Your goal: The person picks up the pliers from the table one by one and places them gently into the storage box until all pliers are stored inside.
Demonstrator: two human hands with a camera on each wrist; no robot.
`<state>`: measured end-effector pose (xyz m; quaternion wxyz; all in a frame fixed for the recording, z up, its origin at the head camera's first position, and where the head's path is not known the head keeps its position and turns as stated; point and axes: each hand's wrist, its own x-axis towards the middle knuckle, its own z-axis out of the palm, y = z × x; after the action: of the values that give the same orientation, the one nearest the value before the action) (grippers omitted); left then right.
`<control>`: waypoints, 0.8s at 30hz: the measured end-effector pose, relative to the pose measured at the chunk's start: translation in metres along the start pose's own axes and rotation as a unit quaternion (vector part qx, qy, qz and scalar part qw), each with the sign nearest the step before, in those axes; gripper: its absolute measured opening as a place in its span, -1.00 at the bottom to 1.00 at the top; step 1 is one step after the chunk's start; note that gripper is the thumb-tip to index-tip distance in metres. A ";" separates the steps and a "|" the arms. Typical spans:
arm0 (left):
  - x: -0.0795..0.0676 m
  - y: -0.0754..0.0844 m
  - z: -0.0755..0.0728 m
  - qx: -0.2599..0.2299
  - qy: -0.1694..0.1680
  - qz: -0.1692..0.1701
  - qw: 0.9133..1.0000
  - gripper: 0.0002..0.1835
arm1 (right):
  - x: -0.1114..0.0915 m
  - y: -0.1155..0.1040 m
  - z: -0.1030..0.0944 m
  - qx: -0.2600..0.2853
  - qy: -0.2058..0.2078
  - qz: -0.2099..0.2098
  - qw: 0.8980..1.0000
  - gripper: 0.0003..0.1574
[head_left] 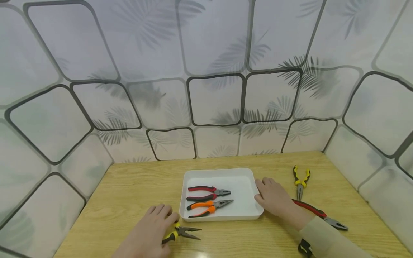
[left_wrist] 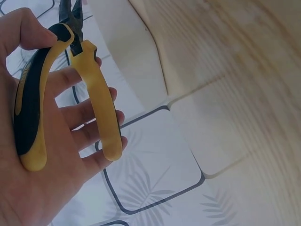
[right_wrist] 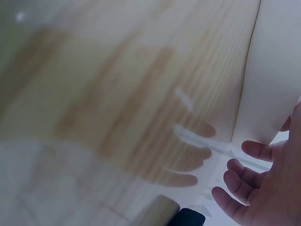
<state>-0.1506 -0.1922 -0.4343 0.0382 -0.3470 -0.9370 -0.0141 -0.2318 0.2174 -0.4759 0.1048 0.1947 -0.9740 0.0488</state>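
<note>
My left hand [head_left: 150,229] holds yellow-and-black long-nose pliers [head_left: 182,233] just off the tray's front left corner. Their jaws are spread. In the left wrist view, the thumb presses one handle of these pliers [left_wrist: 106,113] while the fingers lie behind the other. A white rectangular tray [head_left: 219,174] has red-and-black pliers [head_left: 209,193] and orange-and-black long-nose pliers [head_left: 211,207] lying in it, noses to the right. At the tray's right rim rests my right hand [head_left: 274,197]. Its fingers [right_wrist: 240,188] are loosely bent in the right wrist view, close to a white wall.
To the right of my right hand, other yellow-and-black pliers [head_left: 300,182] lie nose toward me. Red-handled pliers [head_left: 322,215] stretch out beside the right forearm, which partly covers them. A black object [head_left: 304,248] shows beside the sleeve. Patterned walls [head_left: 216,100] enclose the wooden table [head_left: 145,186].
</note>
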 end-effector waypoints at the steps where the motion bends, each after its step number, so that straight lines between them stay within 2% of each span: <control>1: 0.001 0.000 0.000 0.001 0.006 0.000 1.000 -0.48 | 0.000 0.000 0.000 -0.001 0.001 0.000 1.000 -0.67; 12: 0.013 0.000 -0.003 0.028 0.085 0.022 0.996 -0.39 | 0.000 0.002 0.002 0.001 -0.001 0.000 1.000 -0.66; 21: 0.025 -0.003 -0.005 0.032 0.109 0.031 0.993 -0.40 | 0.002 0.004 0.006 -0.001 0.003 -0.001 1.000 -0.68; 24: 0.029 -0.003 -0.005 0.032 0.107 0.031 0.993 -0.41 | 0.001 0.003 0.005 -0.002 0.005 -0.002 1.000 -0.71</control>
<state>-0.1739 -0.1759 -0.4274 0.1498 -0.3708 -0.9163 -0.0203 -0.2352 0.2188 -0.4809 0.1099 0.1958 -0.9733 0.0477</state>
